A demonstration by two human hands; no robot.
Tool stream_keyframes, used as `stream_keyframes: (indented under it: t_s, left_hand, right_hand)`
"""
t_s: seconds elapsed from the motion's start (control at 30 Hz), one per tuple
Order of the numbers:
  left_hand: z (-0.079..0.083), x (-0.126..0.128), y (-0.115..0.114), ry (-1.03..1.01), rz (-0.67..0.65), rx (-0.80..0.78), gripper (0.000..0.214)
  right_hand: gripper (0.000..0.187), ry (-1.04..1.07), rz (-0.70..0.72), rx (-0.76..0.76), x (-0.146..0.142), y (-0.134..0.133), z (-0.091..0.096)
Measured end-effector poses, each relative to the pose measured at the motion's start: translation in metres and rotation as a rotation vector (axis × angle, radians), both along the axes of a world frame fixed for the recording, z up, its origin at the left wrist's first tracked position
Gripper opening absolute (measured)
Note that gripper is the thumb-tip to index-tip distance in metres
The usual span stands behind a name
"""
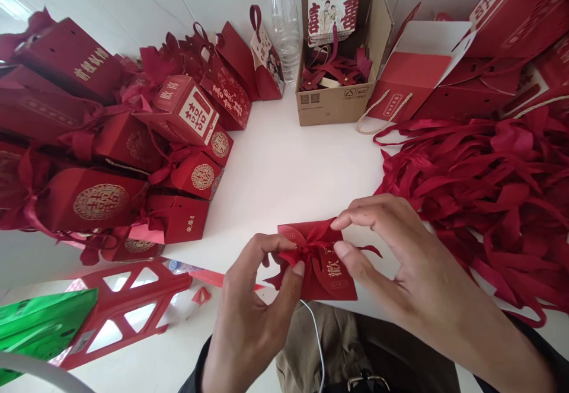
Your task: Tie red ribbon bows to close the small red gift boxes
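In front of me, at the near edge of the table, lies a red gift box (342,289) with gold lettering. A red ribbon (316,237) is tied in a bow across its top. My left hand (262,298) pinches the bow's left loop between thumb and fingers. From the other side, my right hand (391,256) has its thumb and forefinger at the bow's right loop, with a ribbon tail showing beyond them. The box's underside is hidden.
Finished-looking red boxes with bows (102,200) crowd the left side. Loose red ribbons (480,185) heap up on the right. At the back stand a cardboard box (331,108), a clear plastic bottle (287,31) and a red carton (406,79). A red plastic stool (133,298) is at lower left.
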State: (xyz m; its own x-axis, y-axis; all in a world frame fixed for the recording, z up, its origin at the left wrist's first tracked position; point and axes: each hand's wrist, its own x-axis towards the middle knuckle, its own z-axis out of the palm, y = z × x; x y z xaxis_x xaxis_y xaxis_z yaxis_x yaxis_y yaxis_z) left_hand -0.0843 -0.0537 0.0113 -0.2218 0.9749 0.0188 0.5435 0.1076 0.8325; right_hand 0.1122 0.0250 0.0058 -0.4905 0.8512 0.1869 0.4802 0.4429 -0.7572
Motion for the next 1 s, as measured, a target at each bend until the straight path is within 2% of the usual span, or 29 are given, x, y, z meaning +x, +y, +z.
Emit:
stream_keyframes:
  t_s: [0.07,0.17,0.4,0.5,0.7,0.83,0.9,1.0]
  left_hand:
    - [0.000,0.000,0.000,-0.045,-0.012,-0.003,0.013]
    - [0.000,0.001,0.000,-0.097,-0.006,0.001,0.015]
    - [-0.001,0.003,0.002,-0.097,0.034,-0.024,0.013]
    - [-0.004,0.002,0.001,-0.154,0.060,-0.018,0.015]
    - [-0.004,-0.001,0.004,-0.397,0.097,-0.078,0.009]
    - [-0.005,-0.001,0.007,-0.446,0.120,-0.048,0.010]
    - [-0.006,-0.001,0.007,-0.464,0.125,-0.048,0.009]
    - [-0.007,-0.002,0.005,-0.472,0.140,-0.056,0.006]
  right_hand:
    - [0.014,-0.035,0.051,0.066,-0.004,-0.001,-0.001]
    - [0.011,-0.051,0.098,0.063,-0.009,-0.001,-0.002]
    - [0.006,0.008,0.057,-0.001,-0.011,0.003,0.000]
    - [0.007,0.025,0.052,0.056,-0.010,0.001,0.005]
    - [0.015,-0.008,0.222,0.198,-0.019,-0.012,0.005]
    - [0.015,-0.005,0.135,0.260,-0.028,-0.015,-0.005]
    - [0.014,0.016,0.127,0.243,-0.028,-0.016,-0.004]
    - [0.010,0.072,0.174,0.136,-0.019,-0.020,0.006]
